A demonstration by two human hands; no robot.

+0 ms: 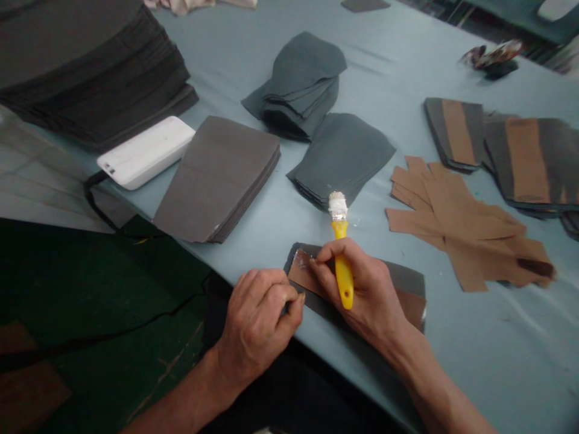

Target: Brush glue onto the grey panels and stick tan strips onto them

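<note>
A small brush point(344, 277) with a yellow handle and white-coated bristles is held in my right hand point(368, 292), bristles pointing up and away from me. Under that hand lies a dark grey piece point(402, 277) with a brown strip point(307, 277) along it; whitish smears mark the strip's left end. My right fingertips are close to the strip's left part, and the hand covers its middle. My left hand point(265, 319) is closed by the piece's left end at the table edge, thumb against the curled fingers. Whatever may be pinched there is too small to make out.
Loose brown strips point(470, 223) lie crisscrossed on the right. Beyond them are grey pieces with brown bands point(525, 157). Stacks of dark pieces point(219, 175) and grey curved pieces point(344, 154) stand ahead. A white device point(147, 150) with a black cable sits at the left table edge.
</note>
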